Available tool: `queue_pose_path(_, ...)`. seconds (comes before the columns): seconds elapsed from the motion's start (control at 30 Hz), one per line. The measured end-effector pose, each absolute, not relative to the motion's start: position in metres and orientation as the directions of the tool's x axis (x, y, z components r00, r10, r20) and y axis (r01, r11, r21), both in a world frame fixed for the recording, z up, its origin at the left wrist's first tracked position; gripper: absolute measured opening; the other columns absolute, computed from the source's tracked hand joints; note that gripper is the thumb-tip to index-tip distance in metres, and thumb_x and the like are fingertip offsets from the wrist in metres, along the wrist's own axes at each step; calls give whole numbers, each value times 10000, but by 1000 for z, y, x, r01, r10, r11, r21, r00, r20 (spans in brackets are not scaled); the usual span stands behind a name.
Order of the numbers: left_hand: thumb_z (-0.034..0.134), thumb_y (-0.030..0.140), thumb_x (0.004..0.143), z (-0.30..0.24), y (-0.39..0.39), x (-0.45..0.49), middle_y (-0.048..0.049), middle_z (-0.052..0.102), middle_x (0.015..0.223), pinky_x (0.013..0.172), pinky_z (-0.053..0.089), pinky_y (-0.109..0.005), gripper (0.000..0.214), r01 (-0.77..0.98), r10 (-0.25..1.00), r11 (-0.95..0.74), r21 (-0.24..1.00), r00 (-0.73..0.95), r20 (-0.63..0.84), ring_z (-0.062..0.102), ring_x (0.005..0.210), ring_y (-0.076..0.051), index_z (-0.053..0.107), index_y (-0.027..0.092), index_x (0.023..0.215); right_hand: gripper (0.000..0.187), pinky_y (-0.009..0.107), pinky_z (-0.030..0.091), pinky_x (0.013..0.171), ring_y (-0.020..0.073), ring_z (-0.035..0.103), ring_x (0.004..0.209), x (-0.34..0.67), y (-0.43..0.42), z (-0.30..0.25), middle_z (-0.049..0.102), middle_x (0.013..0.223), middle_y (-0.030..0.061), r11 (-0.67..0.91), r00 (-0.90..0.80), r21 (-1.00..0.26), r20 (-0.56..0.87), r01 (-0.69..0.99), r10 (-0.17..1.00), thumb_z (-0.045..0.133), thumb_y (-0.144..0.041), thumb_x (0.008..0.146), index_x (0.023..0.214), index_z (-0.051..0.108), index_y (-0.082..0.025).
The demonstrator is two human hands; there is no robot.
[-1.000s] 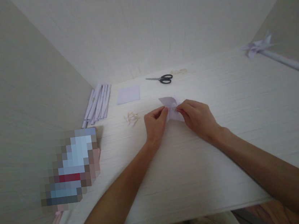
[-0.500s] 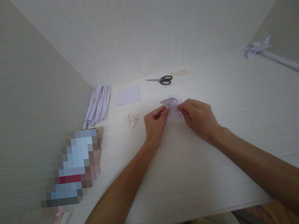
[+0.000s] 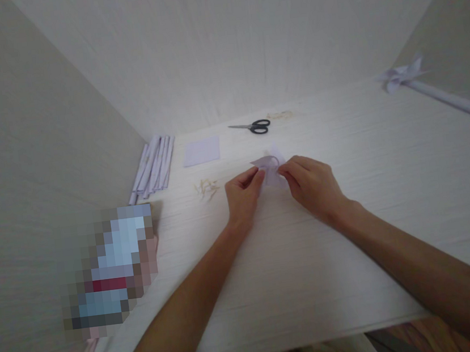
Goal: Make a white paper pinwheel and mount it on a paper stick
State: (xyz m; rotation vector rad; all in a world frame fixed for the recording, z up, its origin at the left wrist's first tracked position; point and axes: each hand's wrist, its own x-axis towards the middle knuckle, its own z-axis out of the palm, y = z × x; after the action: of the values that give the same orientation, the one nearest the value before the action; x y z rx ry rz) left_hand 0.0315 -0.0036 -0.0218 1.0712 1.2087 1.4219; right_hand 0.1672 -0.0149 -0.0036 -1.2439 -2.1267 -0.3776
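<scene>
Between my two hands is a pale lilac paper pinwheel head [image 3: 275, 177], its points curled in toward the middle. My left hand [image 3: 243, 195] pinches its left side between thumb and fingers. On the right side, my right hand [image 3: 310, 181] is closed in a pinch at the paper's edge; my fingertips hide what they grip there. Left of my left hand lie several thin tan strips [image 3: 207, 188]. Farther back are a flat square of lilac paper [image 3: 202, 151] and scissors with black handles [image 3: 260, 126].
Several rolled paper sticks [image 3: 154, 164] lie at the back left against the wall. A blurred-out object [image 3: 117, 264] with a pink strap stands at the left. A pinwheel on a paper stick [image 3: 443, 94] rests at the far right. More tan bits [image 3: 279, 115] lie behind the scissors.
Both hands stay nearly in place on the paper. The curled paper point between them has shifted slightly, and my left fingertips have moved a little to the left.
</scene>
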Motion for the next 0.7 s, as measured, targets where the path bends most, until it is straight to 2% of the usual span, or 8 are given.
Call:
queue_pose_path(0.27,660,294,577,-22,-4,32,-35,682,779,667,464,-268,253,-146,984,-40,988,-176,13,599,679,-121,681,178,801,204,241,388,540,149,526,585,166,-16,-3,600,628,59,496,-322,-76,674,865,665,435,-121,789,658,588,-147)
queue_pose_path(0.4,658,308,580,-23,-3,32,-34,682,797,687,467,-279,261,-150,985,-48,988,-173,22,602,697,-127,679,177,805,221,244,391,563,153,526,620,168,-15,-4,606,659,65,534,-361,-79,653,842,666,407,-105,799,691,596,-143)
queue_pose_path(0.7,636,278,605,-18,-6,32,-35,683,791,730,467,-303,245,-20,982,-83,996,-175,78,613,741,-143,674,158,815,229,242,385,592,156,529,670,169,-16,-4,610,709,66,568,-425,-43,616,822,663,388,-94,815,731,597,-136)
